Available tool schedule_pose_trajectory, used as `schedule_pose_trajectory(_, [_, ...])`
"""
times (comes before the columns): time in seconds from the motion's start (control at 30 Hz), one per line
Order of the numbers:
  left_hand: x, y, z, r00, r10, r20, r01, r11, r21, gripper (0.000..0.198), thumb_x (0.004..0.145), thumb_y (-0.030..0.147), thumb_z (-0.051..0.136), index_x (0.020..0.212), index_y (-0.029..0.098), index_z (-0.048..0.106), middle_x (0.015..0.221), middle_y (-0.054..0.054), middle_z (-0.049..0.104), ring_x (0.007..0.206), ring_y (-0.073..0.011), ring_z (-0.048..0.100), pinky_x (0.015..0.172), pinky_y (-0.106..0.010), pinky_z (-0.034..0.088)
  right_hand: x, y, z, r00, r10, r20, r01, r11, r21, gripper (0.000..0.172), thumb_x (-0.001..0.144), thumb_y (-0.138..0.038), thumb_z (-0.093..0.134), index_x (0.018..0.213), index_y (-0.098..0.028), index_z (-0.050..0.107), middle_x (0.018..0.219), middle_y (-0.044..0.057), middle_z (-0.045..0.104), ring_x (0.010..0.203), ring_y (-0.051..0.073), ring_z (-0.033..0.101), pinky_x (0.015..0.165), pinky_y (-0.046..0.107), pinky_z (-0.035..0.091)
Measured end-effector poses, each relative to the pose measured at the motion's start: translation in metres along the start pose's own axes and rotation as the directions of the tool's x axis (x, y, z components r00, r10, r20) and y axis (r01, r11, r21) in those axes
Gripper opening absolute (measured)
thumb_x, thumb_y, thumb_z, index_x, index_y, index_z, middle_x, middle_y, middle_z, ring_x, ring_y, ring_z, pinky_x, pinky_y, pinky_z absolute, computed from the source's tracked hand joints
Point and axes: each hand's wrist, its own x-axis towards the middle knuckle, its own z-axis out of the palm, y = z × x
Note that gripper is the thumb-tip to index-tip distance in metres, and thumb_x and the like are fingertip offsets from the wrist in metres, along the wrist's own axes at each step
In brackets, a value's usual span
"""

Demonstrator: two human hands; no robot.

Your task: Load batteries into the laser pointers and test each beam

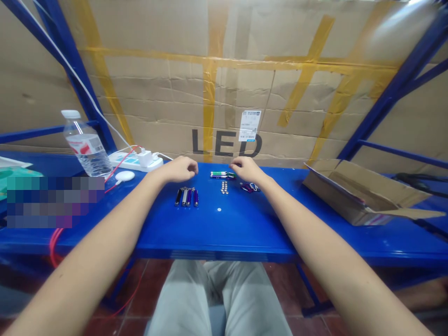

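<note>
Both of my arms reach forward over a blue metal table (224, 228). My left hand (182, 169) rests on the table with its fingers curled under, just behind a row of several small keychain flashlights (187, 197). My right hand (247, 169) lies fingers-down with its fingertips touching a green and purple flashlight (222, 175) lying sideways. Between my hands sits a cluster of small silver button batteries (224, 187), and one single battery (219, 210) lies nearer to me. Purple clips or caps (249, 187) lie beside my right wrist.
A plastic water bottle (86, 147) stands at the left, next to a white power strip (135, 160) with a charger and red cables. An open cardboard box (364, 193) lies at the right. A large taped "LED" carton (227, 93) forms the back wall.
</note>
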Motion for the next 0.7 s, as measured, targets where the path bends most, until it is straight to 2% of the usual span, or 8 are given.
schedule_pose_trajectory(0.07, [-0.002,-0.001,-0.004,0.998,-0.005,0.059,0.005,1.000,0.003,0.025,0.070,0.020,0.052,0.086,0.019,0.071,0.087,-0.004,0.073,0.079,-0.0190,0.064,0.072,-0.028,0.046,-0.004,-0.019,-0.003,0.999,-0.040,0.014,0.039,0.999,0.025,0.025,0.090,-0.024,0.050,0.082,-0.014,0.072,0.083,0.006,0.071,0.076,0.016,0.059,0.068,0.026,0.039])
schedule_pose_trajectory(0.17, [-0.001,-0.002,-0.005,0.989,0.017,0.145,-0.012,0.999,-0.036,0.024,0.066,0.021,0.053,0.083,0.020,0.071,0.084,-0.002,0.073,0.076,-0.0180,0.063,0.068,-0.026,0.046,-0.012,-0.054,-0.001,0.988,-0.106,0.116,0.100,0.993,0.054,0.022,0.088,-0.020,0.051,0.079,-0.014,0.070,0.078,0.005,0.070,0.069,0.014,0.056,0.064,0.025,0.036])
schedule_pose_trajectory(0.27, [-0.001,-0.002,-0.002,0.978,0.045,0.206,-0.032,0.997,-0.064,0.022,0.065,0.023,0.056,0.081,0.020,0.070,0.079,-0.001,0.072,0.073,-0.0175,0.063,0.065,-0.025,0.045,-0.022,-0.088,0.007,0.947,-0.212,0.241,0.196,0.976,0.091,0.018,0.088,-0.025,0.056,0.082,-0.015,0.071,0.078,0.003,0.069,0.067,0.012,0.054,0.061,0.024,0.033])
schedule_pose_trajectory(0.37, [-0.001,-0.001,0.001,0.969,0.041,0.245,-0.023,0.997,-0.077,0.020,0.064,0.023,0.059,0.080,0.021,0.070,0.077,0.000,0.072,0.072,-0.0174,0.063,0.063,-0.024,0.045,-0.032,-0.112,0.015,0.870,-0.355,0.341,0.336,0.935,0.115,0.014,0.087,-0.023,0.060,0.087,-0.017,0.072,0.077,0.002,0.069,0.067,0.012,0.055,0.063,0.023,0.033])
schedule_pose_trajectory(0.43, [-0.001,0.000,0.003,0.963,0.024,0.270,-0.001,0.997,-0.083,0.019,0.063,0.023,0.061,0.079,0.021,0.070,0.077,0.000,0.073,0.072,-0.0175,0.064,0.062,-0.024,0.044,-0.035,-0.119,0.019,0.843,-0.378,0.384,0.360,0.925,0.121,0.015,0.086,-0.023,0.062,0.094,-0.018,0.073,0.078,0.002,0.070,0.068,0.013,0.056,0.064,0.023,0.035])
schedule_pose_trajectory(0.57, [0.001,-0.001,0.007,0.956,0.007,0.294,0.017,0.997,-0.077,0.019,0.061,0.021,0.062,0.078,0.021,0.070,0.076,0.000,0.073,0.071,-0.0177,0.064,0.061,-0.024,0.044,-0.037,-0.117,0.025,0.832,-0.386,0.398,0.372,0.921,0.115,0.019,0.087,-0.024,0.062,0.101,-0.020,0.074,0.091,0.005,0.073,0.077,0.015,0.061,0.068,0.024,0.038])
schedule_pose_trajectory(0.7, [0.005,-0.001,0.012,0.970,0.040,0.241,-0.018,0.995,-0.094,0.021,0.062,0.019,0.058,0.079,0.021,0.070,0.078,-0.001,0.072,0.072,-0.0173,0.063,0.062,-0.025,0.044,-0.037,-0.116,0.025,0.831,-0.366,0.418,0.369,0.926,0.078,0.018,0.087,-0.025,0.061,0.098,-0.020,0.074,0.091,0.005,0.073,0.078,0.015,0.062,0.067,0.024,0.038])
